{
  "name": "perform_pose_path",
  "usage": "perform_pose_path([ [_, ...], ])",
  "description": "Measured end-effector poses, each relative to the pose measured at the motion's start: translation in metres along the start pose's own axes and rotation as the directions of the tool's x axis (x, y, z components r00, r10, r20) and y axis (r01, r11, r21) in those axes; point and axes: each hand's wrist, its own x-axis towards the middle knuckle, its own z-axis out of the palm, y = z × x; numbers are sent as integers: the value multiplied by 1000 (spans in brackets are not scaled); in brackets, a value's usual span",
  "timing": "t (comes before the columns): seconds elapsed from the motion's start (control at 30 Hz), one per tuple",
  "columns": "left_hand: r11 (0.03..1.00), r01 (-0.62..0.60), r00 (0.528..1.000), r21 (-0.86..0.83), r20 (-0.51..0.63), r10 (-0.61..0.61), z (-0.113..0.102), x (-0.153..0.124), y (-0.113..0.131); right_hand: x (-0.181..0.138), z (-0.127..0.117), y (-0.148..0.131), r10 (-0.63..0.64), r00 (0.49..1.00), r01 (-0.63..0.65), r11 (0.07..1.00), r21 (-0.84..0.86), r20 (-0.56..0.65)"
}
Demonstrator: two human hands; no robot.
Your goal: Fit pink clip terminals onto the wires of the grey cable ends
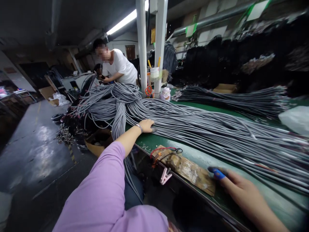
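A long, thick bundle of grey cables (193, 122) runs along the green table (185, 149). At the bundle's near edge, my left hand (146, 125) has its fingers bent onto the cables; the fingertips are partly hidden. My right hand (243, 190) is over the table's near side, thumb stretched out, with blue tape round the thumb and dark covering on the fingertips. It is slightly blurred, and nothing shows between its fingers. Just left of its thumb lies a stained wooden board (188, 169). A loop of the cables hangs over the table's edge beside my left forearm.
A pink clip (165, 176) hangs at the table edge. White posts (159, 48) rise behind the cables, near orange-handled scissors (149, 91) and a white jar (165, 94). Black cables (231, 100) lie at the back. A person in a white shirt (123, 66) leans over beyond.
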Motion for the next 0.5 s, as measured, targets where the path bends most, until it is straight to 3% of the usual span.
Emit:
perform_pose_path([
  [0.13,966,-251,968,-65,-22,250,7,15,59,0,4,4,-26,1000,25,998,63,13],
  [0.2,948,-314,949,-53,-51,311,7,21,85,1,6,7,-58,998,58,991,123,-3],
  [0.27,953,-297,954,-50,-62,294,5,24,104,1,8,9,-83,996,87,977,193,-29],
  [0.33,965,-254,967,-68,10,255,1,24,115,1,9,11,-131,991,134,957,258,-32],
  [0.5,979,-197,974,47,124,190,-16,17,123,1,11,11,-166,983,184,929,322,-83],
])
